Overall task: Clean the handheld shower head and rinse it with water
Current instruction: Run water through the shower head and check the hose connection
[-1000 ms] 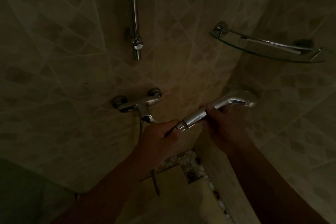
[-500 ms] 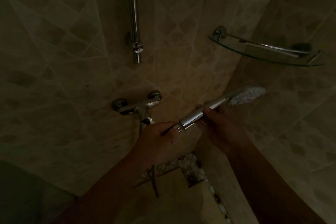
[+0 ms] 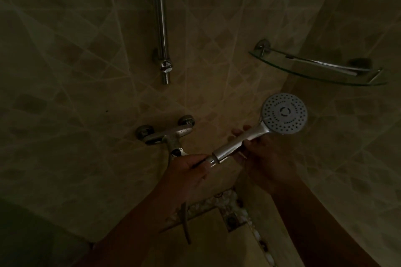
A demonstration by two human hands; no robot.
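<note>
We stand in a dim shower corner with beige tiled walls, and all is rather dark. A long chrome rail runs down the wall, surely the place where the shower head hangs when not used. At the right a glass corner shelf is fixed; we cannot tell if something lies on it. Lower is the tap, from which a hose goes down and comes up again. The shower head is in the air between tap and shelf, its face with the holes turned up to us, we think for looking at the dirt. Our right hand grips the handle with curled fingers and turns it. Our left hand grips the hose end just at the joint, probably to keep it from twisting.
</note>
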